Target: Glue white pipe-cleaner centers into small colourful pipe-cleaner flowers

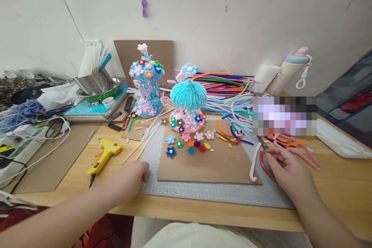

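Note:
My left hand point(132, 180) rests as a loose fist on the left edge of the grey cutting mat point(203, 193), with nothing showing in it. My right hand point(286, 170) lies at the mat's right side, fingers curled over the red handles of a pair of scissors point(263, 162). A bent pink pipe cleaner point(254, 162) lies just left of them. On the brown cardboard sheet point(212, 164) stands a teal-capped pipe-cleaner mushroom point(188, 95) on a pink base. Several small loose flowers point(188, 145) lie in front of it.
A taller blue flower-covered craft point(147, 85) stands behind left. A yellow glue gun point(104, 155) and white glue sticks point(145, 139) lie left of the mat. Coloured pipe cleaners point(229, 89) pile up at the back right. Cables, a power strip point(14, 143) and a steel bowl point(95, 83) crowd the left.

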{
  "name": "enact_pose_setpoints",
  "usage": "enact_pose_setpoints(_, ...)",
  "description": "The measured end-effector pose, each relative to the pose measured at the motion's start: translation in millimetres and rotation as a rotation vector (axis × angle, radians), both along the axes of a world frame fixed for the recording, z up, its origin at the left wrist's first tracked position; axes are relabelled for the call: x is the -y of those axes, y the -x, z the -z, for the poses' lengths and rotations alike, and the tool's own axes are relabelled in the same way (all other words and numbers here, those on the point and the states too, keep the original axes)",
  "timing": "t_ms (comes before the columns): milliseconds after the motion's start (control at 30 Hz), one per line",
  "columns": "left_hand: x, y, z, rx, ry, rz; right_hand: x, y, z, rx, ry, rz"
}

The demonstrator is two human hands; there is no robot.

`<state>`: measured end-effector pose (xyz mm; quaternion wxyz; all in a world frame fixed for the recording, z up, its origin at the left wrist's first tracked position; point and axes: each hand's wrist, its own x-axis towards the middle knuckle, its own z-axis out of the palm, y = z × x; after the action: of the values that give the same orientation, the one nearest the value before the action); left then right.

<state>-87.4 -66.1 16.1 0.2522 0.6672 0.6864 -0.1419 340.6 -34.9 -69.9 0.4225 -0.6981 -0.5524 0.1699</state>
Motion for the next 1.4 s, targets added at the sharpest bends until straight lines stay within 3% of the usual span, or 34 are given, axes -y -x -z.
enact_pose_setpoints(133,20.2,3.1,6.9,0.092,-0.173,-0.023,6.0,9.8,-8.8,-0.002,0.010,-0.048)
enact_pose_setpoints(267,28.9,-0.2,7.3,0.274,-0.250,-0.088,12.9,47.5,-35.9,0.029,0.069,-0.198)
enact_pose_setpoints(333,26.5,-11.8,5.0,0.465,-0.256,-0.171,14.6,76.1,-55.1,0.033,0.113,-0.377)
enact_pose_setpoints(433,15.3,-42.1,-0.1,0.921,-0.246,-0.275,14.1,121.2,-81.6,-0.062,0.189,-0.701)
enact_pose_setpoints(533,0.0,-72.3,-4.5,1.178,-0.295,-0.290,9.6,156.4,-93.5,-0.269,0.289,-0.904)
enact_pose_setpoints(700,-19.8,-89.1,-0.3,1.216,-0.499,-0.103,-1.2,177.8,-78.4,-0.756,0.428,-0.864)
enact_pose_setpoints(967,-25.7,-89.0,18.8,1.084,-0.615,0.019,-4.7,173.0,-54.8,-1.109,0.691,-0.813)
enact_pose_setpoints(1233,-22.8,-85.7,26.0,0.943,-0.803,0.287,-4.3,172.6,-53.4,-1.171,0.743,-0.814)
enact_pose_setpoints(1400,-19.9,-85.7,23.7,0.990,-0.761,0.213,-6.2,172.5,-56.1,-1.205,0.684,-0.765)
